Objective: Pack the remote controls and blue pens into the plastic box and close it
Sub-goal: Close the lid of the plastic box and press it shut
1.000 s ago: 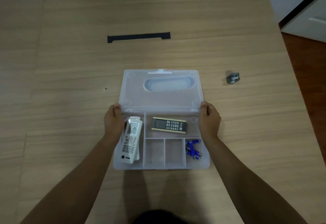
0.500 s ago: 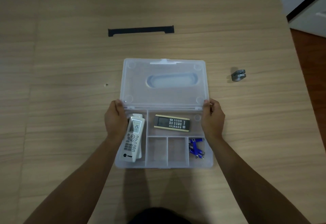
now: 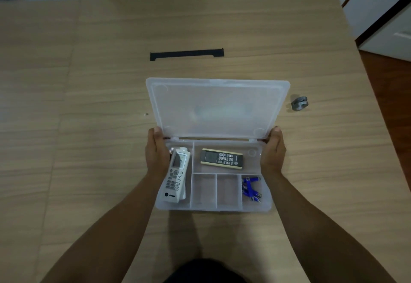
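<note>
A clear plastic box (image 3: 213, 208) with dividers lies on the table before me. Its hinged lid (image 3: 218, 107) is raised off the table and tilted toward me. My left hand (image 3: 156, 151) grips the lid's left near corner, my right hand (image 3: 273, 149) its right near corner. A white remote control (image 3: 175, 178) lies in the long left compartment, on top of another white one. A dark remote control with a gold edge (image 3: 221, 159) rests in the upper compartment. Several blue pens (image 3: 250, 188) sit in the lower right compartment.
A black flat bar (image 3: 186, 54) lies on the wooden table (image 3: 89, 127) beyond the box. A small grey metal part (image 3: 299, 103) sits to the right of the lid. The table's right edge drops to a brown floor.
The lid has lifted from lying flat on the table to a raised, tilted position. Both hands stay at its near corners. The view has shifted, showing more of the table's far edge.
</note>
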